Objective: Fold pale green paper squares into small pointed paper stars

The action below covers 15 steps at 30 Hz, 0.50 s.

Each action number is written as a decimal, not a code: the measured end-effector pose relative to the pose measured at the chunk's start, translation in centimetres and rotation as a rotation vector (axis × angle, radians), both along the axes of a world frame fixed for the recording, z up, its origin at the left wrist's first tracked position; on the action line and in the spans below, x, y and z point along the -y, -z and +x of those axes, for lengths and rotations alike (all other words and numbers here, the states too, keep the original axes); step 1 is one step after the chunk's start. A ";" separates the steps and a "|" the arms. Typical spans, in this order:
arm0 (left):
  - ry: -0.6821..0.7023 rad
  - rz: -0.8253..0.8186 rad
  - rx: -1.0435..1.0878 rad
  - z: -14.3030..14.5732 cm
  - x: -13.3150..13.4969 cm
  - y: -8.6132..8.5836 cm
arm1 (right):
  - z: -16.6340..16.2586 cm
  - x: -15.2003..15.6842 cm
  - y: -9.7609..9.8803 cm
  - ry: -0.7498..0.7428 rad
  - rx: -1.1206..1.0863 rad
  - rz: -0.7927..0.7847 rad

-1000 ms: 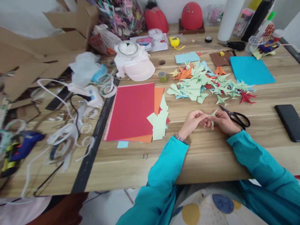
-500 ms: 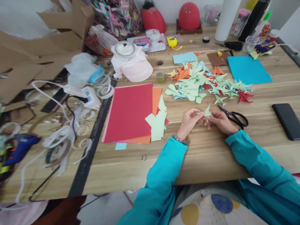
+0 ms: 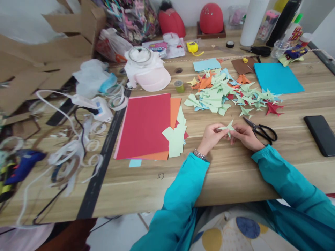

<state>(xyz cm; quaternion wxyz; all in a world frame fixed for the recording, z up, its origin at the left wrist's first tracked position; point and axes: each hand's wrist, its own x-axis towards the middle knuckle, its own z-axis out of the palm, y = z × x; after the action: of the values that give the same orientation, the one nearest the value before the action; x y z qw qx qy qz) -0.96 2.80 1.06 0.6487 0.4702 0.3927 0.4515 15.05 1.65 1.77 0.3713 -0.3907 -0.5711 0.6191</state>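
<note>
Between my two hands is a pale green folded paper star [image 3: 229,128] with pointed arms. My left hand [image 3: 212,136] pinches it from the left, thumb on top. From the right, the fingers of my right hand [image 3: 244,134] pinch it too. Just beyond lies a heap of folded paper pieces [image 3: 213,94], mostly pale green, with orange, red and blue ones among them. Beside my right hand, black-handled scissors [image 3: 263,131] rest on the table. Left of my left hand lie pale green paper cut-outs [image 3: 176,141], partly over a red sheet [image 3: 146,125].
A phone [image 3: 320,135] lies at the right. Blue sheets [image 3: 278,77] sit at the back right, a spool [image 3: 179,86] and a pink cap [image 3: 154,78] at the back middle. Cables and tape rolls [image 3: 98,127] clutter the left, near a cardboard box [image 3: 65,48].
The paper star has turned slightly and shifted a little left and down between my fingers. Both hands stay in nearly the same place.
</note>
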 end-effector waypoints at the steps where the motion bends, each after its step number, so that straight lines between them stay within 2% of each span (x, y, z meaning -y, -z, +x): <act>1: -0.003 0.000 0.007 0.0 0.0 0.1 | 0.0 0.0 0.0 -0.004 0.001 0.007; 9: 0.030 0.042 -0.012 -0.1 0.1 0.3 | -0.1 0.2 -0.1 0.002 0.051 0.030; 15: 0.057 -0.029 0.007 0.1 0.3 -0.1 | -0.1 0.2 0.0 0.016 0.029 0.002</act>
<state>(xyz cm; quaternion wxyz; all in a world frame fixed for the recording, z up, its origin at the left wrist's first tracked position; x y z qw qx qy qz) -0.85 2.54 1.16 0.6696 0.4699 0.3833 0.4288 14.99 1.45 1.75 0.3683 -0.4039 -0.5740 0.6097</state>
